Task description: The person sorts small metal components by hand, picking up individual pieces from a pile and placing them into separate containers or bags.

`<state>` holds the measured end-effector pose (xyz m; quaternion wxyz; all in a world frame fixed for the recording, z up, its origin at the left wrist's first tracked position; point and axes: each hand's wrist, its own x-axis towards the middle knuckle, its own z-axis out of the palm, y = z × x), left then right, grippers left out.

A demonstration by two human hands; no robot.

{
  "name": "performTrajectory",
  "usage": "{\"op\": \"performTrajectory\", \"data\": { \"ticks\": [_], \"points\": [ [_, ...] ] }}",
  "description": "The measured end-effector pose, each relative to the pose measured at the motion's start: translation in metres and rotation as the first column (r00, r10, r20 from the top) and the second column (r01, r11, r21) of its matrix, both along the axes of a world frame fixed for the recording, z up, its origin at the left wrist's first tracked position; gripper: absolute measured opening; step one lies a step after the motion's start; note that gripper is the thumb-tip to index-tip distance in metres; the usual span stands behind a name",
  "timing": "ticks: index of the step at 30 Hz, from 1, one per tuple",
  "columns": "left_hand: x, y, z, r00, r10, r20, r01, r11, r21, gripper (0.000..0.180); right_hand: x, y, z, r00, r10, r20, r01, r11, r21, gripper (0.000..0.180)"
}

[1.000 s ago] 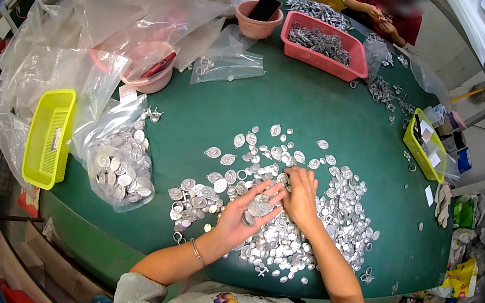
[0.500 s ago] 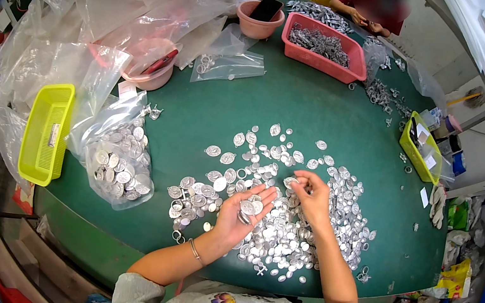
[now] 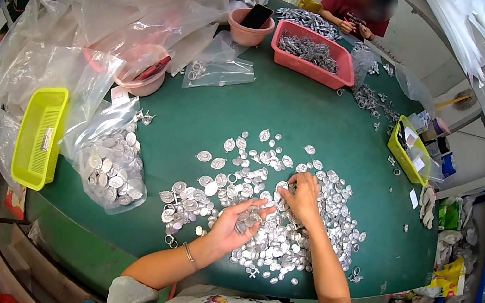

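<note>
Down among the loose medals [image 3: 285,239] goes the right hand [image 3: 296,193], which half a second ago was raised with one between thumb and fingers; the left hand [image 3: 240,220], flatter then, has curled more. From where I stand, that left hand is turned palm up, loosely cupped and holding several medals. The right has its fingers bent and its tips touching medals at the far side of the heap; whether it pinches one I cannot tell.

More medals fill the clear plastic bag [image 3: 105,119] on the left of the green counter [image 3: 196,121]. Behind it, a pink basin [image 3: 143,87], partly under plastic sheeting [image 3: 84,22], holds a red-handled tool [image 3: 153,69]. Further back, a pink bowl [image 3: 247,37] carries a black phone [image 3: 256,16], tilted, and a pink tray [image 3: 313,75] is heaped with small grey metal pieces [image 3: 310,52]. Rings [image 3: 196,70] sit in a flat clear bag [image 3: 229,75]. One yellow-green basket [image 3: 32,164] stands at the left edge; another [image 3: 403,158], at the right, contains pale cards and dark items.

The oval medals point every which way. One at the heap's far edge has its long axis running away from the person; another, out to the left, lies crosswise. For those in the palm, I cannot make out the axis.
</note>
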<state>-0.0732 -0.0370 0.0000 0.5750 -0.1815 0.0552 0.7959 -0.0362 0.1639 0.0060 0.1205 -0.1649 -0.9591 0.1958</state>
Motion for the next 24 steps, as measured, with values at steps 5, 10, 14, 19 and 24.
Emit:
{"op": "performTrajectory", "data": {
  "ticks": [5,10,14,19,24],
  "points": [
    [0.001,-0.004,-0.018,0.999,-0.051,-0.019,0.054,0.977,0.204,0.036,-0.003,0.007,0.003,1.0,0.002,0.002,-0.001,0.869,-0.495,0.019],
    [0.005,0.003,-0.003,0.994,0.018,-0.104,-0.014,0.999,0.042,0.04,0.008,0.011,0.011,0.968,-0.169,-0.188,-0.057,0.579,-0.814,0.018],
    [0.007,0.007,0.009,0.992,0.028,-0.123,-0.03,0.999,-0.019,0.043,0.022,0.009,0.034,0.986,-0.157,-0.06,0.004,0.379,-0.926,0.016],
    [0.012,0.008,0.002,0.994,0.029,-0.103,-0.03,0.999,-0.016,0.043,0.023,0.001,0.032,0.987,0.152,-0.049,-0.136,0.641,-0.755,0.015],
    [0.011,0.01,0.005,0.948,0.031,-0.316,-0.041,0.999,-0.024,0.043,0.007,0.022,0.019,0.981,-0.112,-0.159,-0.034,0.709,-0.705,0.012]
  ]
}}
